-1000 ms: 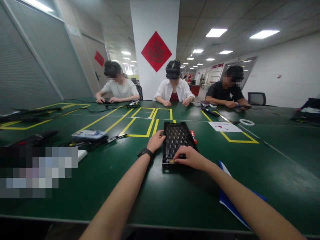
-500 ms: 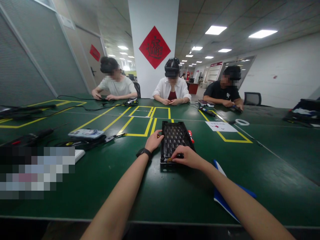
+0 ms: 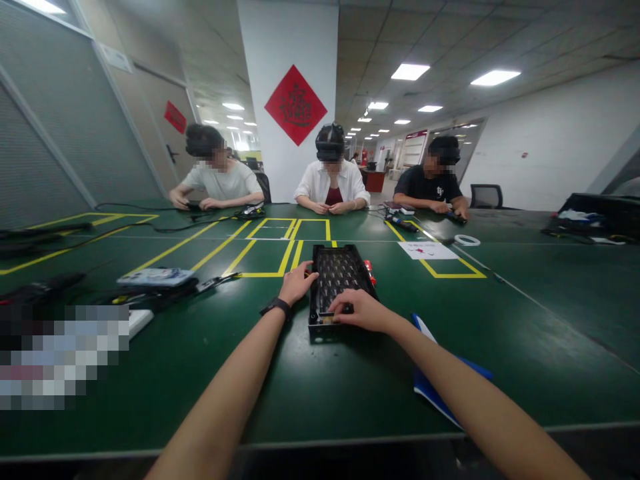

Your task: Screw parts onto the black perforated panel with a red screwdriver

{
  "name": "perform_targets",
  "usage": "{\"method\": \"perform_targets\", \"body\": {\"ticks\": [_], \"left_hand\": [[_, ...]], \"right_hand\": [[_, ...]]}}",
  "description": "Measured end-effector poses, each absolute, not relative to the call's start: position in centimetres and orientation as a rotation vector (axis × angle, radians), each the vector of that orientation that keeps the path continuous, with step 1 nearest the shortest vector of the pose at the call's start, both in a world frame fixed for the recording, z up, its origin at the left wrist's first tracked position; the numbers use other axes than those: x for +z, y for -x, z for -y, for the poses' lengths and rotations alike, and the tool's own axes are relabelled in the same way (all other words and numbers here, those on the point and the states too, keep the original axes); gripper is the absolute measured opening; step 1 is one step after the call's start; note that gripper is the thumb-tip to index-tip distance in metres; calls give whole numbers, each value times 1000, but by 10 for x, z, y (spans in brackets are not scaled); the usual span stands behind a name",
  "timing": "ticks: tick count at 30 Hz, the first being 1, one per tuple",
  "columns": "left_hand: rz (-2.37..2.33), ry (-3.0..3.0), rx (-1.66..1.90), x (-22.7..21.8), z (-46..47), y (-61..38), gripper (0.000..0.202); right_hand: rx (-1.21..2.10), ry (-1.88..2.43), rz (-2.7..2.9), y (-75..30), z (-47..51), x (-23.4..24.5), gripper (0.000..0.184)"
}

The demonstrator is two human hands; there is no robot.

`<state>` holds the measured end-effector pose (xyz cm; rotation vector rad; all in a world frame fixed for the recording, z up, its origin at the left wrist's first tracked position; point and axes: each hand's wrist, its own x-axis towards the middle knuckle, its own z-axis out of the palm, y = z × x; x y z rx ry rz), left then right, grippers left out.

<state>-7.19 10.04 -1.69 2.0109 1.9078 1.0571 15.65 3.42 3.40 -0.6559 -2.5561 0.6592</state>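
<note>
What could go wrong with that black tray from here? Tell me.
The small yellowish piece at the right hand's fingertips might slip into the tray. If the left hand pushes the tray, the red item beside it could get nudged.

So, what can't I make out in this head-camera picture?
All in the head view:
Small yellowish piece: too small to identify, partly covered by the right grip.
Black tray: near right corner hidden by that grip.
Red item: partly hidden behind the tray.
Blue-and-white item: middle covered by the right forearm.
Lower left: a pixelated patch masks whatever lies there.
</note>
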Motion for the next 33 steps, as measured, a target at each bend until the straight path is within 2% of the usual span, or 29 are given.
{"method": "perform_targets", "body": {"ticks": [10, 22, 33], "left_hand": [[-1986, -2030, 1050, -24, -102, 68, 44], [-1764, -2029, 1110, -37, -101, 73, 51], [-1700, -2074, 1161, -46, -107, 75, 48]], "right_hand": [[672, 630, 2524, -160, -35, 24, 18], [693, 613, 2525, -158, -31, 24, 18], [696, 626, 2510, -158, -34, 20, 21]]}}
